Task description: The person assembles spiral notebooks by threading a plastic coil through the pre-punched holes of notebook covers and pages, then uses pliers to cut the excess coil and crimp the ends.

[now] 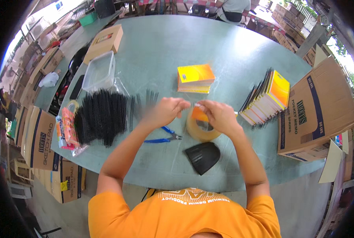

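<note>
1. Green-grey tabletop [161, 51] spreads before us, with cardboard boxes [319, 111] along its right edge.
2. Our left hand [167, 111] and right hand [218, 116] meet above the table, motion-blurred.
3. Between them we pinch a small orange notebook [200, 115]; the right hand's fingers close on it, while the left hand's grip we cannot tell.
4. Just below sits a roll of tape [200, 133], with blue pliers [163, 137] left of it.
5. Black spiral coils [101, 117] lie further left; a stack of orange notebooks [195, 78] rests beyond our hands.
</note>
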The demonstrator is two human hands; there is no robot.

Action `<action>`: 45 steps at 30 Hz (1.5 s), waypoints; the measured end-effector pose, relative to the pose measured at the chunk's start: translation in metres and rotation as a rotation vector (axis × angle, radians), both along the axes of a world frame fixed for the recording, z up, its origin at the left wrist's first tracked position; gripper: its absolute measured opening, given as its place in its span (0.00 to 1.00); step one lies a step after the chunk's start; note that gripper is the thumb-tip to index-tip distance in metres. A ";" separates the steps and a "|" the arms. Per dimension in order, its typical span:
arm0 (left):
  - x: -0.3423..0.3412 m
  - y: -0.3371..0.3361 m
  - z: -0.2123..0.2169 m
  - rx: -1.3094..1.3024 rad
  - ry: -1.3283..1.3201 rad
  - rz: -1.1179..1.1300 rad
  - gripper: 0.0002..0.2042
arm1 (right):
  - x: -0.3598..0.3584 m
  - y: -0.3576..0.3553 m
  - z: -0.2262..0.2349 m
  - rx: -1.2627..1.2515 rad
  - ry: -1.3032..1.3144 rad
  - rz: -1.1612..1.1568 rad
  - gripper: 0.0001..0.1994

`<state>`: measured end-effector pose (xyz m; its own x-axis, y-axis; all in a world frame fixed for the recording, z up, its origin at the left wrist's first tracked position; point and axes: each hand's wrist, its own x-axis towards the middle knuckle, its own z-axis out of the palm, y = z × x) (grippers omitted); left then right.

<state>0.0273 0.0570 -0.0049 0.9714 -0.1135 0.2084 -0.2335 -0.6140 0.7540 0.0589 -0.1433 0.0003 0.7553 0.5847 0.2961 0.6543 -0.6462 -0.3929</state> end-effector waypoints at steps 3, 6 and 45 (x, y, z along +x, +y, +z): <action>-0.001 0.005 0.006 0.038 -0.099 -0.074 0.10 | 0.001 0.010 -0.001 0.096 -0.017 0.012 0.09; -0.001 0.002 0.010 0.059 -0.180 -0.044 0.09 | 0.002 0.012 -0.004 0.187 -0.041 0.021 0.10; -0.032 -0.026 0.035 0.232 -0.459 0.032 0.21 | -0.013 -0.052 -0.054 0.843 0.588 -0.012 0.14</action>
<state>-0.0049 0.0313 0.0305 0.7896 -0.1794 0.5868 -0.4869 -0.7651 0.4213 0.0464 -0.1957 -0.0537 0.9178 0.3496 0.1884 0.2074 -0.0175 -0.9781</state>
